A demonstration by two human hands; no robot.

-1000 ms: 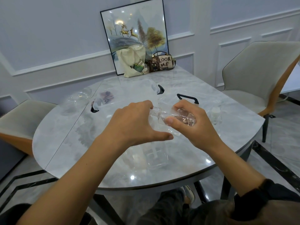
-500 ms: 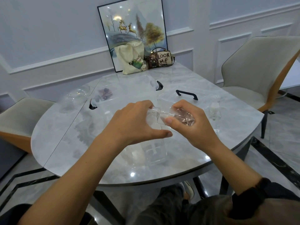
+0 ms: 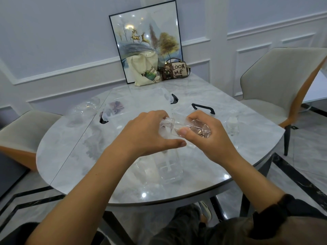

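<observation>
Right hand (image 3: 208, 140) tipped bottle (image 3: 192, 127) neck slightly up — threads now showing beside left hand (image 3: 146, 135).

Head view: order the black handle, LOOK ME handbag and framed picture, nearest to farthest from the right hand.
From the right hand, which grips the small clear bottle:
1. Black handle, just beyond the hand.
2. LOOK ME handbag, at the far edge of the table.
3. Framed picture, leaning behind the handbag.
</observation>
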